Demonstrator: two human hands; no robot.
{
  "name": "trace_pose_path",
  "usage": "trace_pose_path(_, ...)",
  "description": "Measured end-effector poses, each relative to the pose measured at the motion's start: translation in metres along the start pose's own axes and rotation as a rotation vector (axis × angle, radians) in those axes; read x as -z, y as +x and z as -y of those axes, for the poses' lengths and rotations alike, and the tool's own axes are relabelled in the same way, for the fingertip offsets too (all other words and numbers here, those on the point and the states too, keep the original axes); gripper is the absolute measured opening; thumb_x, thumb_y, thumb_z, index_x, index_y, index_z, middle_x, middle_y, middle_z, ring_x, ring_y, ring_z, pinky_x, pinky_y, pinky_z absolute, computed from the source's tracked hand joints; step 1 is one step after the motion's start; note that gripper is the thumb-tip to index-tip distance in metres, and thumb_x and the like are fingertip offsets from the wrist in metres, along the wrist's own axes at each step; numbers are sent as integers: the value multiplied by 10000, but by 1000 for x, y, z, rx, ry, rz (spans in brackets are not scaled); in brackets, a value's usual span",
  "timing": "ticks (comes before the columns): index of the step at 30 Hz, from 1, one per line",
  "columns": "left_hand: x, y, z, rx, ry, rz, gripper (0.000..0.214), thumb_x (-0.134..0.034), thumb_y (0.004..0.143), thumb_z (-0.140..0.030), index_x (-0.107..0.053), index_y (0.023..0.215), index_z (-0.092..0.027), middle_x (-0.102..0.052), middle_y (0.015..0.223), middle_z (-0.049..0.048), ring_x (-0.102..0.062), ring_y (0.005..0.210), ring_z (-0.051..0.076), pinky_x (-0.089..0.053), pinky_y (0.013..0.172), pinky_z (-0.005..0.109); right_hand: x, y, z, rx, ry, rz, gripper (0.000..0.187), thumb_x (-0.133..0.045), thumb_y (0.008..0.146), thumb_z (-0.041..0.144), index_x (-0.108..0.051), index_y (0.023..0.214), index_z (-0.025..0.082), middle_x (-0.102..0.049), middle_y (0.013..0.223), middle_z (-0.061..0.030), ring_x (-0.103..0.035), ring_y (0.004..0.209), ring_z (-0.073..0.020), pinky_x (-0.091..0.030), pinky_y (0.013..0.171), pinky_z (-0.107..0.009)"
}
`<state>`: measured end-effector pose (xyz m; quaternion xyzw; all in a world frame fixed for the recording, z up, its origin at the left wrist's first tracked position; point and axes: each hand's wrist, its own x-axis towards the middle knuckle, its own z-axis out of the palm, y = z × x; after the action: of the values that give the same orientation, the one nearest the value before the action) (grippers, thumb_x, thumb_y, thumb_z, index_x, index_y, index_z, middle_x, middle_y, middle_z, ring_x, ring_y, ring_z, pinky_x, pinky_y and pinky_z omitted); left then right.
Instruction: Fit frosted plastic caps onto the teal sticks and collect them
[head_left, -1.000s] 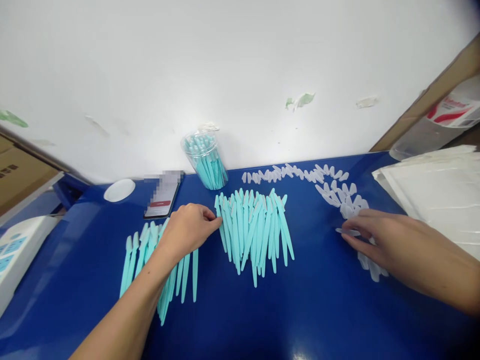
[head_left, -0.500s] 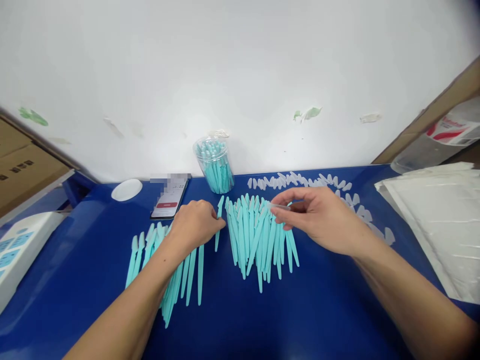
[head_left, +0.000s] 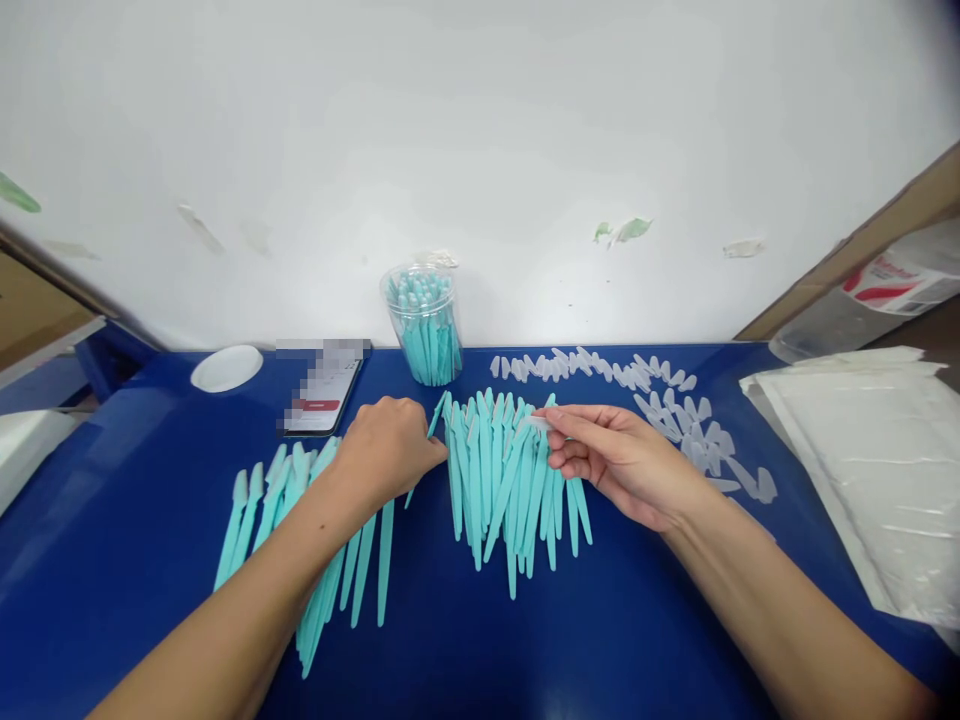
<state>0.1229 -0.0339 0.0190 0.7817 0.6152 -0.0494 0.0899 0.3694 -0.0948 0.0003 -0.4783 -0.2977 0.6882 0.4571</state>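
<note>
A fan of teal plastic sticks (head_left: 502, 470) lies in the middle of the blue table (head_left: 570, 640). My left hand (head_left: 386, 450) is closed, pinching one teal stick (head_left: 429, 430) at the left edge of that pile, lifted at a tilt. My right hand (head_left: 619, 460) hovers over the pile's right side, its fingers pinched on a small clear cap (head_left: 541, 423). A second row of teal sticks (head_left: 300, 520) lies under my left forearm. A curved line of clear caps (head_left: 660, 400) runs behind and right of my right hand.
A clear jar of teal sticks (head_left: 424, 325) stands at the wall. A phone (head_left: 322, 395) and a white lid (head_left: 225, 368) lie at the back left. White padded bags (head_left: 877, 440) are stacked at the right, a cardboard box (head_left: 45, 310) at the left.
My right hand came from the caps on the right to the middle pile with a clear cap. My left hand drew one teal stick out of the pile's left edge.
</note>
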Motion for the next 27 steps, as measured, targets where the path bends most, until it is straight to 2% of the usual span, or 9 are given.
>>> trace_pose_path(3,7,-6,2,17,-5,-31,203,-584,806,-239,-613,606,-226,-666,619,93,-676,690,308,-361,608,363,1,0,-2,10,-19,14,287,-946,790,397,-850,930,165,-739,734,-9,-706,637,-94,-565,579,-178)
trace_pose_path(6,18,-22,11,11,-64,-74,212,-520,946,-326,-699,875,-236,-663,640,28,-599,600,233,-346,568,336,0,-2,-3,6,-8,48,284,-930,814,405,-850,953,170,-735,747,-11,-707,646,-97,-569,581,-181)
trace_pose_path(9,25,-36,24,-168,-310,-93,344,-466,1061,-467,-717,1225,-297,-679,729,-19,-527,542,169,-366,534,300,-6,-5,-2,-8,23,71,266,-922,830,398,-840,934,167,-719,744,1,-703,633,-87,-560,560,-162)
trace_pose_path(11,24,-41,32,-328,-447,-124,381,-471,1089,-495,-709,1350,-352,-682,835,-14,-535,585,144,-402,564,279,-12,-7,-2,-11,36,74,252,-915,841,396,-829,913,170,-709,739,9,-701,625,-80,-553,544,-150)
trace_pose_path(15,14,-41,42,-478,-501,-131,382,-487,1114,-423,-679,1444,-431,-647,960,6,-574,676,134,-429,588,265,-19,-10,-3,17,44,61,230,-895,867,401,-814,868,186,-708,728,17,-697,617,-72,-561,551,-140)
trace_pose_path(20,1,-40,49,-512,-473,-148,402,-526,1105,-356,-659,1461,-487,-619,928,4,-592,688,138,-435,574,266,-13,-12,-11,29,16,59,200,-849,920,403,-828,891,206,-723,749,11,-713,633,-72,-562,556,-127)
trace_pose_path(27,-5,-40,51,-537,-469,-131,410,-537,1101,-353,-640,1472,-493,-626,940,-1,-605,696,129,-512,627,241,-13,-8,-17,11,7,40,214,-849,917,412,-833,899,199,-714,725,6,-718,607,-81,-575,545,-133)
